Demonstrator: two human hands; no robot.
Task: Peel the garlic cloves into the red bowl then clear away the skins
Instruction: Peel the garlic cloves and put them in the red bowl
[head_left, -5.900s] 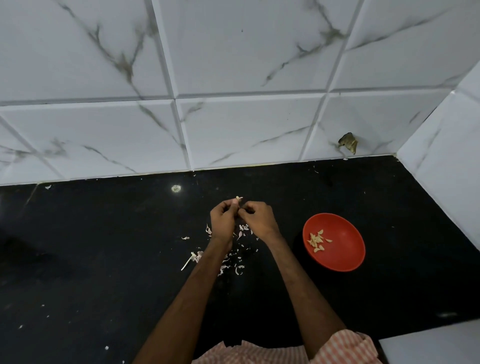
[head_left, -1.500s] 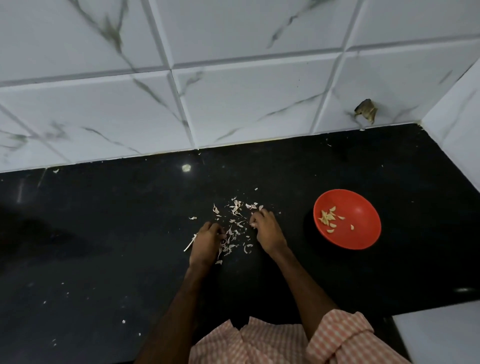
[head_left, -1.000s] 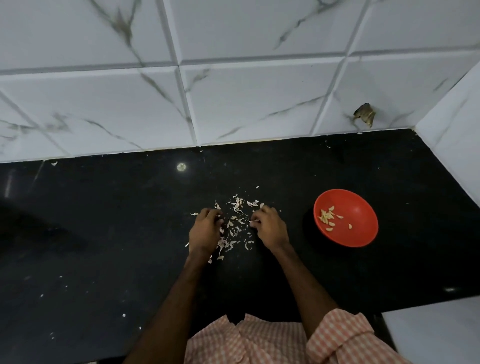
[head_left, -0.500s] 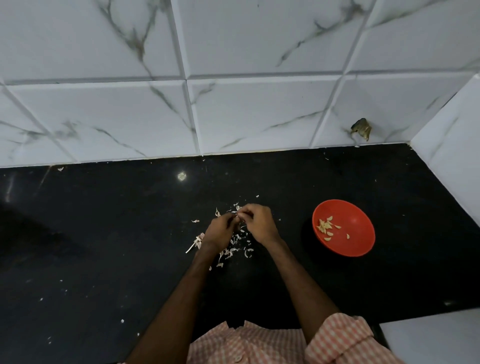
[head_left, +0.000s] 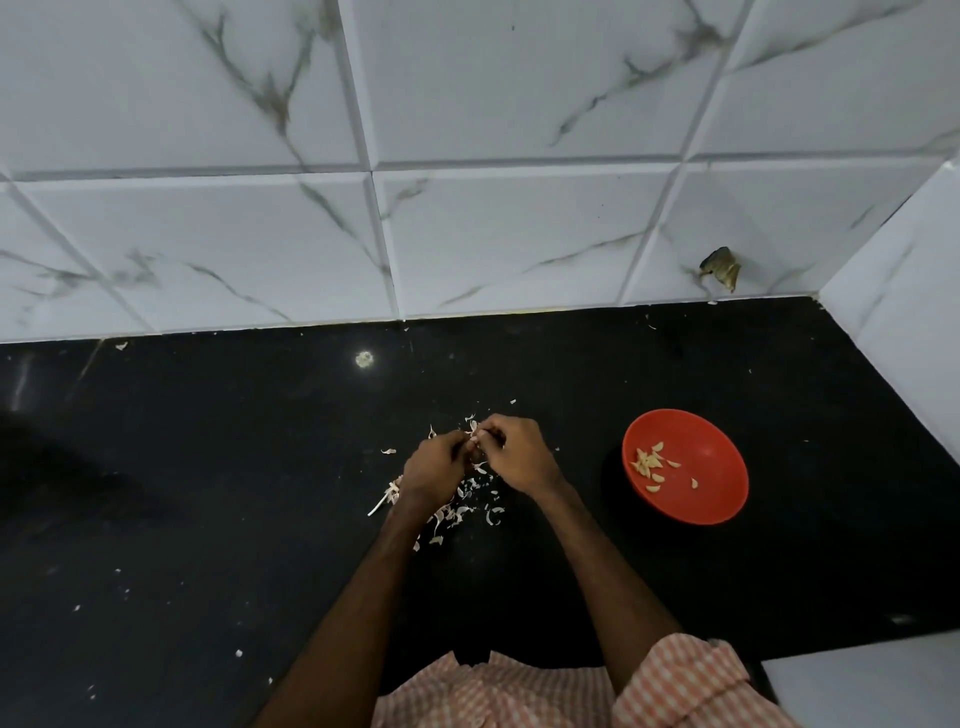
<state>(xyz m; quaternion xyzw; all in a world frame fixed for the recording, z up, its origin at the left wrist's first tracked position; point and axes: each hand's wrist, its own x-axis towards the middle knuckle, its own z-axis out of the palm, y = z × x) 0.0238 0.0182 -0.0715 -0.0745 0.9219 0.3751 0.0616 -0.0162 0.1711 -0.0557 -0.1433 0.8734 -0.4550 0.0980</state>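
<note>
A: Layout?
B: Black worktop (head_left: 208, 467); bowl (head_left: 717, 457) to the right, peeled cloves (head_left: 649, 465) in its left half; skins (head_left: 462, 512) scattered under the hands.
A: Grip state?
B: The left hand (head_left: 434, 470) and right hand (head_left: 511, 457) meet, both pinching one clove (head_left: 474, 442) above the skins. Peel from the loose edge; drop scraps onto the pile.
A: Unclear?
B: Fingers hide most of the clove; remaining skin cannot be judged.

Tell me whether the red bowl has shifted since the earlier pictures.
No. The red bowl keeps its place below the brown wall mark; only the camera moved.
</note>
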